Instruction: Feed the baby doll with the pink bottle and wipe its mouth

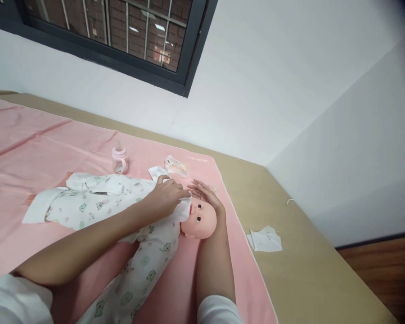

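Observation:
A baby doll (202, 220) lies on its back on a pink sheet (6, 180), dressed in a white suit (111, 189) printed with green animals. Its bald head points to the right. My left hand (167, 196) rests over the doll's upper chest, its fingers closed on a white cloth (184, 210) that touches the doll's chin and mouth. Whether this cloth is separate or part of the clothing, I cannot tell. Beyond the head, my right hand (204, 192) is bent inward with its fingers stretched out, the forearm lying along the crown of the head.
Behind the doll stands a pink baby bottle (120, 159). A clear plastic packet (176, 166) lies nearer my hands, beside a piece of printed white fabric (158, 173). On the tan surface (290, 279) at right is a crumpled white tissue (265, 238). A wall and window close off the back.

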`<state>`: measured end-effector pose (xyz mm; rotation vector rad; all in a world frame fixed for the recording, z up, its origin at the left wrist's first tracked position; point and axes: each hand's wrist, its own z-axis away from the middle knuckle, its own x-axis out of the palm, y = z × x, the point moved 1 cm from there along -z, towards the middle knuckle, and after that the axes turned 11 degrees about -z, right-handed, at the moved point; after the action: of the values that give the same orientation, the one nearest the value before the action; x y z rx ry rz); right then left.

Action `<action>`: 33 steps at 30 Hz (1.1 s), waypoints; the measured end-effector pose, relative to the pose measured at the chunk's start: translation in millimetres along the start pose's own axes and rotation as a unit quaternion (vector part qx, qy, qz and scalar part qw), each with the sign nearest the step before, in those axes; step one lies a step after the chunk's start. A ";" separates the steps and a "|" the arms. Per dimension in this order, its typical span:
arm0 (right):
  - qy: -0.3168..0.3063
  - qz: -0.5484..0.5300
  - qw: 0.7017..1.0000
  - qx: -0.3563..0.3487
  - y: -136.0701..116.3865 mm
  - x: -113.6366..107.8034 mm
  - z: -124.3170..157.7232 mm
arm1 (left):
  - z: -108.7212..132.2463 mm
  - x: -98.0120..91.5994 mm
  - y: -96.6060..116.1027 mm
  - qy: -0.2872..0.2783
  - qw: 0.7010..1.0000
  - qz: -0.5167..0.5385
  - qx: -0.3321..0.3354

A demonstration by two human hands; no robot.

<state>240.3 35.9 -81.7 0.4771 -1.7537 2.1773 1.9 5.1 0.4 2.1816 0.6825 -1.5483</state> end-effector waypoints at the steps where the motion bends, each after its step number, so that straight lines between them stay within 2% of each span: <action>1: 0.000 -0.001 1.000 0.001 0.1 -0.5 -0.6 | 0.1 0.6 -0.4 0.002 1.000 0.002 0.001; 10: 0.001 -0.003 1.000 0.009 0.7 -3.8 -3.9 | 0.3 -2.2 -3.8 0.004 1.000 0.012 0.000; 20: -0.017 0.005 1.000 -0.015 -2.6 8.3 8.0 | 3.9 -16.8 2.1 -0.034 0.991 0.126 0.018; 25: -0.016 -0.003 1.000 -0.009 -1.2 5.2 4.5 | 4.1 -16.1 5.8 -0.046 0.992 0.119 0.023; 33: -0.013 0.002 1.000 -0.010 -2.7 6.7 4.8 | 2.4 -9.1 0.7 -0.041 0.995 0.095 0.010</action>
<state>235.7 31.9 -75.5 0.4986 -1.7893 2.1642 -2.1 1.7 8.3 2.1156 0.4228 -1.5412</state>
